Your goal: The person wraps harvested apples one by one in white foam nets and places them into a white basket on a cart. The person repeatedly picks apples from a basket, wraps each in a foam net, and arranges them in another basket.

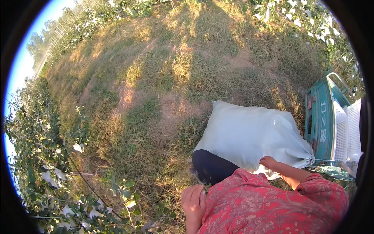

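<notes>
A large, stuffed pale woven sack [248, 131] lies on the grass before me, its gathered end toward the vehicle. My right hand [268, 162] is over the sack's near side with its fingers curled. Whether it touches or grips the fabric cannot be made out. Lower down, my left hand [193, 199] hangs beside my red floral shirt [263, 204], back of the hand up. Its palm is hidden, and I see nothing held in it. My dark-clad knee [213, 166] overlaps the sack's lower left corner.
A green cart [320, 117] bearing white lettering stands at right, carrying white plastic crates [353, 125]. Leafy plants with white bags [49, 178] line the left side, and more bagged plants [324, 29] grow at upper right. A dark line [87, 184] runs through the lower-left foliage. Dry grass [163, 87] covers the ground.
</notes>
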The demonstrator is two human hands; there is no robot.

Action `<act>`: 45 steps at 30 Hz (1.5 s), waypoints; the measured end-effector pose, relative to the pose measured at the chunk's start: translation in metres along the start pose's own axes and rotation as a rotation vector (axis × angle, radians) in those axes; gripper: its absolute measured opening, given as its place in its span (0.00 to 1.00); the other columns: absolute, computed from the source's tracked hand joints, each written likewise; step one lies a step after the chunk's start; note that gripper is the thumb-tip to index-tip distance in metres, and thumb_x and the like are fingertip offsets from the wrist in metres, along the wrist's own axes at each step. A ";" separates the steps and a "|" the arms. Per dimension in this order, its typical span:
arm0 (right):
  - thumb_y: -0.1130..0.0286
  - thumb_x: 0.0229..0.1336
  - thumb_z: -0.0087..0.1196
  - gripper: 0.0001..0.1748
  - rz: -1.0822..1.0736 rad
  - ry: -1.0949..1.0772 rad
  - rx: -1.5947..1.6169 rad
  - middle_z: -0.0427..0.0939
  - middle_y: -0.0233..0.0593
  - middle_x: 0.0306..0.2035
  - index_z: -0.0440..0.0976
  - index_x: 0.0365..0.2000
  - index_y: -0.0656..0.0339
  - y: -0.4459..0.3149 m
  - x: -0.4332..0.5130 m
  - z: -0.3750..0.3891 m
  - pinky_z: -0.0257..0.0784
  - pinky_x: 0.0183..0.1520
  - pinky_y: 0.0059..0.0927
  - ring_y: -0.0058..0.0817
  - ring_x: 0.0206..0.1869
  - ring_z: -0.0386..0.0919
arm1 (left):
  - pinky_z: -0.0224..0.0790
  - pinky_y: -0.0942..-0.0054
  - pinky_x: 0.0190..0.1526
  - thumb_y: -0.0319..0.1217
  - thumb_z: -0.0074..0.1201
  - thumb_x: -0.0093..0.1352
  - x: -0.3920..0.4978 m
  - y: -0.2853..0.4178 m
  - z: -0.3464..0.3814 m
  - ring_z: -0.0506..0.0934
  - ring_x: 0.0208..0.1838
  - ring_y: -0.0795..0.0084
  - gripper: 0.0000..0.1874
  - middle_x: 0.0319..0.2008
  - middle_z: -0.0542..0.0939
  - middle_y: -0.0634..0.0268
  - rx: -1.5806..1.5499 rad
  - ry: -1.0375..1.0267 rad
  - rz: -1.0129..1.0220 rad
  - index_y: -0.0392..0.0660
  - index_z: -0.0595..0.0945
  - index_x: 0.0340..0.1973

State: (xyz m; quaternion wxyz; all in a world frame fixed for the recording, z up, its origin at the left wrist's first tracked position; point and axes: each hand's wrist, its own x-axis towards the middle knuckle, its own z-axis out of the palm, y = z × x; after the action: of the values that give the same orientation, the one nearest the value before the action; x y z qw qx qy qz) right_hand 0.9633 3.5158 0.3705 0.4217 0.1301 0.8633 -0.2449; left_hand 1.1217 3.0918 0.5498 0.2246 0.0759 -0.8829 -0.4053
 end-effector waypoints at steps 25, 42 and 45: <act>0.52 0.58 0.55 0.22 0.390 0.360 0.926 0.83 0.33 0.44 0.81 0.45 0.57 -0.243 0.106 -0.167 0.76 0.38 0.36 0.25 0.45 0.79 | 0.74 0.60 0.45 0.26 0.56 0.66 0.563 -0.099 0.232 0.81 0.39 0.54 0.07 0.35 0.85 0.55 -0.275 -0.724 0.243 0.40 0.86 0.38; 0.50 0.60 0.55 0.23 0.679 0.697 1.367 0.83 0.43 0.50 0.82 0.51 0.50 -0.338 0.220 -0.437 0.72 0.60 0.39 0.39 0.54 0.80 | 0.71 0.50 0.49 0.38 0.48 0.75 0.900 0.029 0.598 0.79 0.47 0.46 0.16 0.41 0.84 0.50 -0.079 -1.181 0.907 0.42 0.84 0.48; 0.51 0.62 0.55 0.24 0.613 0.752 1.304 0.82 0.45 0.53 0.81 0.52 0.51 -0.336 0.246 -0.473 0.71 0.62 0.39 0.39 0.56 0.79 | 0.73 0.52 0.49 0.35 0.50 0.74 0.947 0.098 0.661 0.81 0.45 0.46 0.14 0.41 0.85 0.50 -0.129 -1.247 0.916 0.41 0.85 0.47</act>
State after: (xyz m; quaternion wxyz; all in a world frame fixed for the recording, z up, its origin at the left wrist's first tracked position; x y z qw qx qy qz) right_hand 0.3544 3.4879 0.5288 -0.0090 0.6538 0.5568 -0.5123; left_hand -0.0172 3.3078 0.5638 -0.1645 -0.5520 -0.7641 -0.2905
